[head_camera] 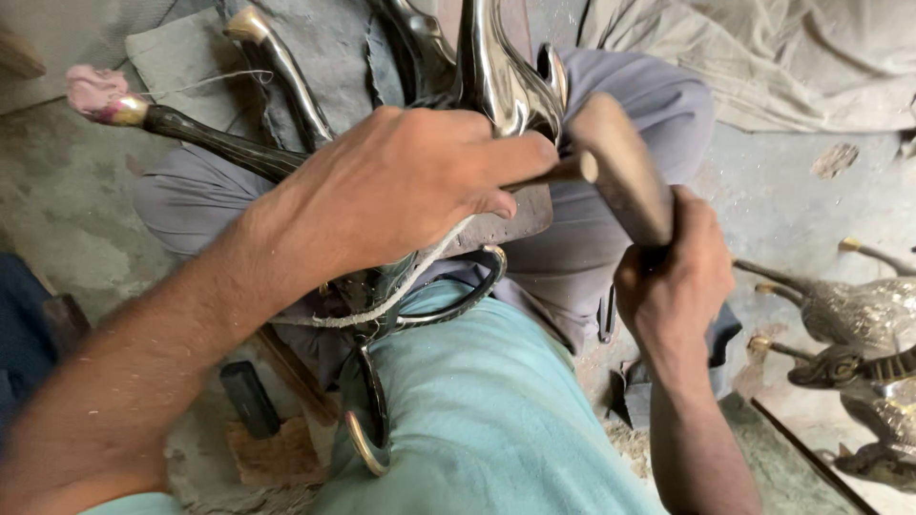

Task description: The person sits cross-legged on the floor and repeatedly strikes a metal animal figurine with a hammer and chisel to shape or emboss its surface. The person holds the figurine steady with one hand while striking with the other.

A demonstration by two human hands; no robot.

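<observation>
At the far left a dark curved metal leg (219, 141) with a brass tip wrapped in a pink rag (93, 88) stretches across the lap. Beside it, the left hand (401, 191) lies palm down over a shiny metal piece (496, 76) held on the lap, fingers closed over its dark base, the fingertips pinching a thin wooden stick (563, 172). A white cord (401, 286) runs under the palm, and a curved metal handle (367, 420) hangs down against the light green shirt (487, 410). The right hand (668, 277) is clenched round a wooden mallet (620, 172) (its head touches the end of the stick). The hands are near each other but apart. At the far right, ornate brass figures (859, 334) stand on the concrete floor (792, 200).
</observation>
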